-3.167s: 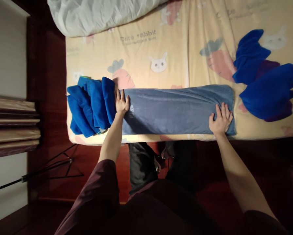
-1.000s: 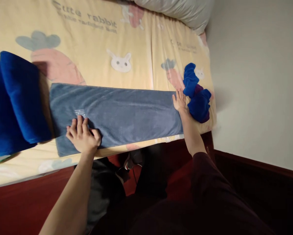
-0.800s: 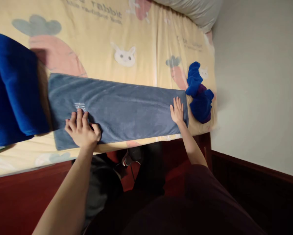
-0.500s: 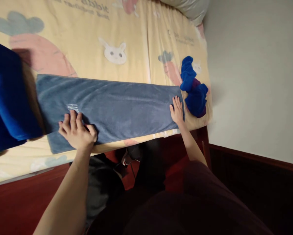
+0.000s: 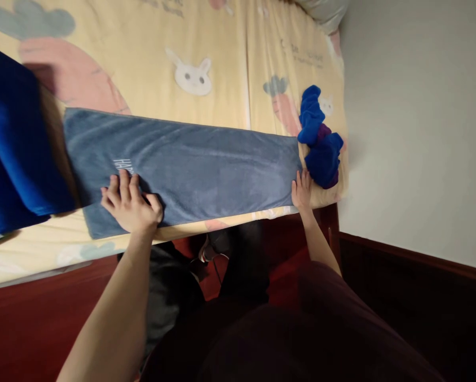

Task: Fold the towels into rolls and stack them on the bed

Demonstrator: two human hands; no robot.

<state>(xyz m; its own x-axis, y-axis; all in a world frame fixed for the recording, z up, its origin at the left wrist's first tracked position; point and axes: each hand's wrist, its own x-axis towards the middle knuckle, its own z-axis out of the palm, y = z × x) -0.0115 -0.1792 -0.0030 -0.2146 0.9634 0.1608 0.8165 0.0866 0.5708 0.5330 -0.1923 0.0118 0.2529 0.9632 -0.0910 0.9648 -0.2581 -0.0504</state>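
Note:
A long grey-blue cloth (image 5: 214,170) lies folded lengthwise across the bed, with white lettering near its left end. My left hand (image 5: 132,204) rests on the lettered part, fingers spread and slightly bent, holding nothing. At the cloth's right end, my right hand (image 5: 302,191) lies flat over the edge near the front corner, its fingers stretched out. Just beyond that hand are crumpled blue and purple cloths (image 5: 323,159).
Folded bright blue fabric (image 5: 19,148) is at the far left. The yellow bed cover (image 5: 230,69) has carrot and rabbit prints. A pale pillow (image 5: 327,13) is at the top, and a wall (image 5: 413,116) stands at the right.
My right hand has moved right and slightly toward me, from on top of the cloth to its right edge. My left hand stays at the lettering; the whole view has shifted slightly.

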